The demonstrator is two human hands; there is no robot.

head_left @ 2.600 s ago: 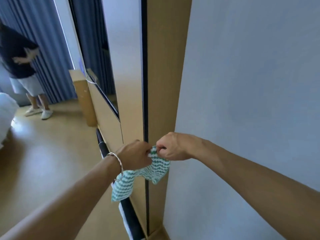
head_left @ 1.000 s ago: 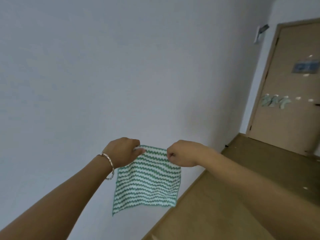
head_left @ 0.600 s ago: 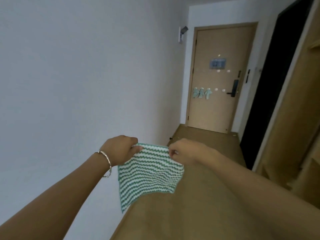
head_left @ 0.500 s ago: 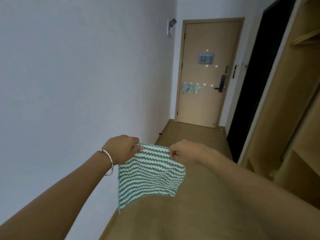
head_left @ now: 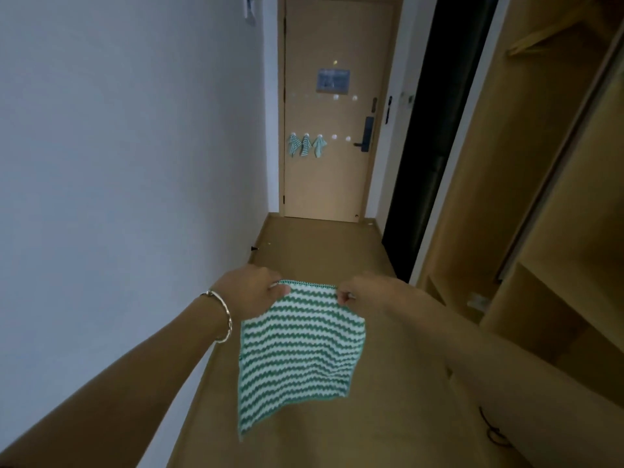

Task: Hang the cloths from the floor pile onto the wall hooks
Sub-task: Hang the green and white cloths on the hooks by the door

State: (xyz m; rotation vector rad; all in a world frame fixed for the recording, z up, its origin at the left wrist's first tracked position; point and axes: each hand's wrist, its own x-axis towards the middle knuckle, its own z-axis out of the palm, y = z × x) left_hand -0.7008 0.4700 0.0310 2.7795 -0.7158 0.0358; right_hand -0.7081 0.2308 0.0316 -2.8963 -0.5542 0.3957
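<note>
The cloth hangs down, top edge level, pinched by left hand and right hand

The far hooks are too small to show their shape.

- cloth: soft woven fabric, green-and-white zigzag, fuzzy ribbed texture, matt, stitched green edge
- bracelet: thin silvery metal, glossy
- wall: painted, smooth, matt
- door: pale wood-look panel, smooth, low sheen
- door handle: dark, metal or plastic, cannot tell
- hanging cloths: same striped fabric
- floor: wood-look, smooth, faint sheen
- wardrobe: light wood-look panels, matt
</note>
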